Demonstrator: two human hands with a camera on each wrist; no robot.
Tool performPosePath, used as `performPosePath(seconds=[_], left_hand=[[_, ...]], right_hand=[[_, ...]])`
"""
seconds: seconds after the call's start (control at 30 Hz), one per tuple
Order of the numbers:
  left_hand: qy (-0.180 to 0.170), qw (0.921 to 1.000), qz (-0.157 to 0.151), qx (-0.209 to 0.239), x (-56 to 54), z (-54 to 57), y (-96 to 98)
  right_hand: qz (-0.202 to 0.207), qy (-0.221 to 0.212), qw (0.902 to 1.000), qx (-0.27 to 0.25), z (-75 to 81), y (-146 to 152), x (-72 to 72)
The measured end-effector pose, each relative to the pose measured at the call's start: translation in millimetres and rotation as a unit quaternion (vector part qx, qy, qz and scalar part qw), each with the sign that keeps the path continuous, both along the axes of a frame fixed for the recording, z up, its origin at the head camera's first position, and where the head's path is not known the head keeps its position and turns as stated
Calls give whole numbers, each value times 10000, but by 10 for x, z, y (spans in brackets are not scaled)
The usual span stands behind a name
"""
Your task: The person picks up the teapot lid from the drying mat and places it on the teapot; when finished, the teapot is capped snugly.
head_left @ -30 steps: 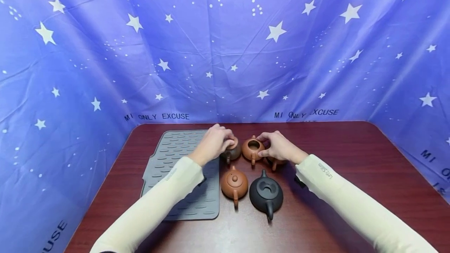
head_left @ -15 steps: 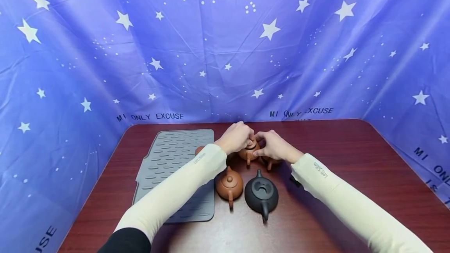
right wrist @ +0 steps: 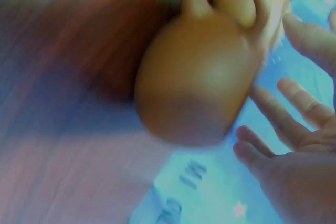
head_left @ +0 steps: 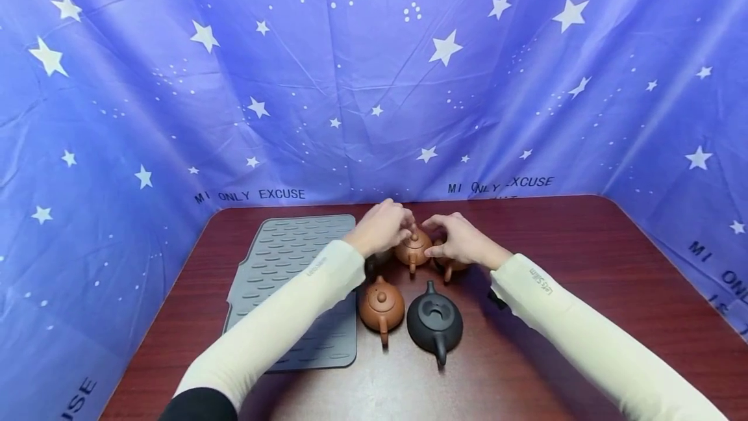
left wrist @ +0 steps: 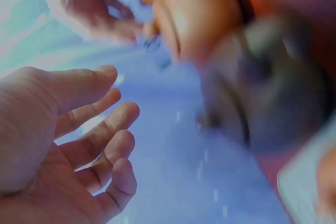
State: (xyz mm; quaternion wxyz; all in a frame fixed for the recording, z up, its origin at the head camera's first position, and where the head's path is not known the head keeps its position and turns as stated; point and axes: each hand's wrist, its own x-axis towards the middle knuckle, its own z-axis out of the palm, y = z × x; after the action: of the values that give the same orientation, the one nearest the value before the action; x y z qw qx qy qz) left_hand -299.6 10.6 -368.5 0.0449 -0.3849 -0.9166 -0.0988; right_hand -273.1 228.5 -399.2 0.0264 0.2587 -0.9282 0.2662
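Note:
My left hand [head_left: 382, 226] has its fingers apart and loosely bent, holding nothing, just left of an orange-brown clay teapot [head_left: 412, 255] with its lid on. My right hand [head_left: 461, 239] is at that teapot's other side, thumb tip near its body, fingers spread in the right wrist view. A dark clay teapot [left wrist: 273, 87], lidded, sits under my left hand and is mostly hidden in the head view. Another brown teapot [right wrist: 199, 82] stands below my right hand, partly covered by it. In front are a lidded orange-brown teapot [head_left: 381, 307] and a black teapot [head_left: 435, 323].
A grey ridged mat [head_left: 292, 258] lies on the left of the dark red wooden table [head_left: 549, 317], partly under my left sleeve. An orange round thing [left wrist: 328, 182] shows at the left wrist view's edge. A blue starry curtain [head_left: 374, 83] stands behind the table.
My left hand moved right from over the dark teapot, set an orange lid on the open teapot, then let go and drew back slightly left. My right hand has stayed beside that teapot.

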Motion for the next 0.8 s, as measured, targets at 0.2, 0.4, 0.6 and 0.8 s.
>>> performPosePath(seconds=[0.2,0.4,0.6,0.8], left_hand=[[135,9979,412,491,-2,120,-673],[-124,9953,571,772,40,-17,-1156],[-502,9947,569,697,51,-261,-1344],[-474,9954,420,716,18,-415,-1379]], right_hand=[[-322,245,9992,29,108,360,91],[-437,114,9990,45,37,557,223],[-338,13,9993,-128,-142,626,270],[-313,-112,9990,-299,-262,653,258]])
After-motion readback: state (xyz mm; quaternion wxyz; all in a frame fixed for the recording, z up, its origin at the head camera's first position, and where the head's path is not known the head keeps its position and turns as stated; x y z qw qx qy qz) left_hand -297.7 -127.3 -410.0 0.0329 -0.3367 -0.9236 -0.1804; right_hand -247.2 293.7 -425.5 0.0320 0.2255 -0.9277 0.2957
